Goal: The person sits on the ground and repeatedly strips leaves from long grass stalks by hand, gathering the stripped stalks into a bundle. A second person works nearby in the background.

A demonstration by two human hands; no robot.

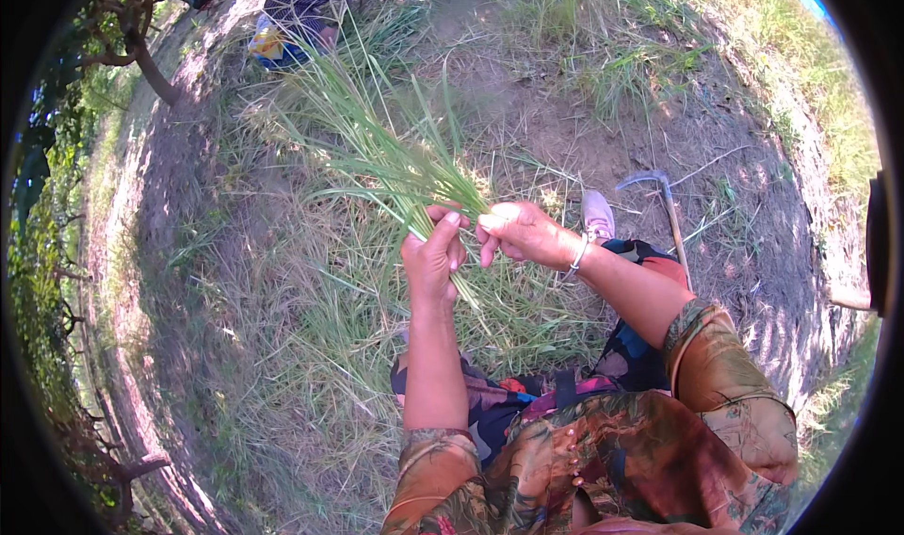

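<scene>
A bundle of long green grass stalks (395, 155) fans out up and to the left from my two hands. My left hand (436, 252) is closed around the lower stalks, and their cut-looking ends stick out below it. Beside it, my right hand (526, 233), with a bangle (579, 254) at the wrist, pinches the base of part of the grass between thumb and fingers. The two hands are close together over loose grass (353, 323) lying on the ground.
A sickle-like tool with a curved metal head (644, 177) and wooden handle lies right of my pink shoe (597, 213). Another person (311, 5) is low at the upper left. Tree branches (152, 69) stand at the left; grass tufts (621, 76) grow at the upper right.
</scene>
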